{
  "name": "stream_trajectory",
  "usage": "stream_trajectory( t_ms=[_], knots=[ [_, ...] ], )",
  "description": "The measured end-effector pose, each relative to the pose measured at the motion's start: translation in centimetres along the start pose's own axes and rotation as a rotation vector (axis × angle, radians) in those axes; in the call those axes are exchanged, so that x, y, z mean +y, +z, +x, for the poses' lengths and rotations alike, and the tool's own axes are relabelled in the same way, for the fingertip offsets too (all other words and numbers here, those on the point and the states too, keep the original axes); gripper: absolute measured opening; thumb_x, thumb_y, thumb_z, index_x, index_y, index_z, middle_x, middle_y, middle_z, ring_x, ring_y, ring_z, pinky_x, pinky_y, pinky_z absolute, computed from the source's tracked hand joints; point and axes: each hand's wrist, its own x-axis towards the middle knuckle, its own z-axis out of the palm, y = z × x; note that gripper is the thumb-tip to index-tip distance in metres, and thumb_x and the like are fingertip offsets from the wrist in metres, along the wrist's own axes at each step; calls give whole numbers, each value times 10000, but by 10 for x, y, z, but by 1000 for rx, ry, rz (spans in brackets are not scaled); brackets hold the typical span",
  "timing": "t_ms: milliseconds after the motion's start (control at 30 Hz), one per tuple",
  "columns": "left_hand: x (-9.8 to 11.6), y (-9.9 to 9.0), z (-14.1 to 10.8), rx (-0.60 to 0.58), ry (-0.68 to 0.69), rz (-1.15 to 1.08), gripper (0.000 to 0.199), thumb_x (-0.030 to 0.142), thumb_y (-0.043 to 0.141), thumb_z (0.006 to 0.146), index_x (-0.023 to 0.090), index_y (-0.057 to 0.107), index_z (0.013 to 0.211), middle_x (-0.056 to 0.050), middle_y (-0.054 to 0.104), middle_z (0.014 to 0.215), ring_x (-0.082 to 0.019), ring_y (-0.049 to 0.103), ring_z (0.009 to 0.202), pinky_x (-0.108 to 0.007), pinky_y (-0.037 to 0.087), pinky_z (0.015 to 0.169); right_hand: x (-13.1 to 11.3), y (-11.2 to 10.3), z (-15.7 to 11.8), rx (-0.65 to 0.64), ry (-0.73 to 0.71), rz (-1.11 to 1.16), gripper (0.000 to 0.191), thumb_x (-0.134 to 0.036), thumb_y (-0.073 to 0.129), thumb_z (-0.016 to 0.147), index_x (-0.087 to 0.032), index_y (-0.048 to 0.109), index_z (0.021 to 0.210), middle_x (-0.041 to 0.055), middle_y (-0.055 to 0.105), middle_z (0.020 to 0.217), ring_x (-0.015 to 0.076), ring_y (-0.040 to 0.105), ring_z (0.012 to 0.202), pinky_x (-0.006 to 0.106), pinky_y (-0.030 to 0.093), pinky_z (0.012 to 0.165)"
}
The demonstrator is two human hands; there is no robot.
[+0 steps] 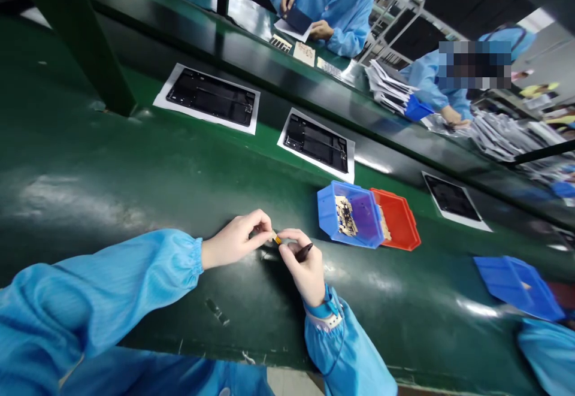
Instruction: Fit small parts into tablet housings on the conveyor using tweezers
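Observation:
My left hand [238, 240] is closed, thumb and forefinger pinching a small cream and gold-yellow strip [276, 238] that looks like a flex-circuit piece. Facing it, my right hand [305, 267] is closed around a dark slim tool [304, 252], one end of which sticks out past the knuckles. Its fingertips are at the other end of the strip; whether they or the tool's hidden working end touch it, I cannot tell. Just right of my right hand stands a blue bin [350, 213] with small cream and dark pieces in it. A red bin [399, 219] holding cream pieces adjoins it.
Black tablet housings [211, 97] [317, 144] [453, 197] lie on white sheets along a belt behind the green bench [135, 174]. A green post [90, 42] rises at left. Another blue bin [516, 285] and a sleeve are at right. Co-workers [323, 12] sit opposite, beside stacked sheets.

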Motion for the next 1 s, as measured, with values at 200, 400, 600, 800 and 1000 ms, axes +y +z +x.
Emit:
stream_trajectory(
  t_ms=[200,400,600,800,1000],
  knots=[
    [0,0,0,-33,49,74,79,249,488,894,187,535,881,1,596,819,-124,566,760,-241,437,692,4,2,0,6,-40,5,74,-230,567,807,-194,622,772,24,609,792,95,426,504,246,358,479],
    [1,-1,1,2,183,241,83,248,551,857,194,598,900,-53,608,1054,-191,563,1006,-346,413,904,6,4,0,21,-96,-50,83,-198,553,817,-192,628,781,19,606,787,94,426,517,246,371,506],
    [0,-2,1,49,193,360,119,254,548,865,223,663,856,-46,607,1073,-196,564,1014,-391,383,950,6,4,0,16,-154,-88,86,-182,548,825,-198,620,780,25,614,785,126,521,612,266,422,576],
    [-1,-3,0,47,161,450,162,244,510,877,228,660,816,-32,604,1075,-188,552,1016,-460,263,1043,7,5,0,17,-194,-105,89,-147,544,818,-200,605,781,29,619,798,148,566,707,278,443,633],
    [-1,-3,3,59,154,447,128,197,524,824,201,616,735,-42,583,1083,-191,539,1038,-439,298,1029,6,5,0,9,-219,-117,87,-139,544,811,-201,590,771,29,620,789,151,572,720,280,446,639]
  ],
)
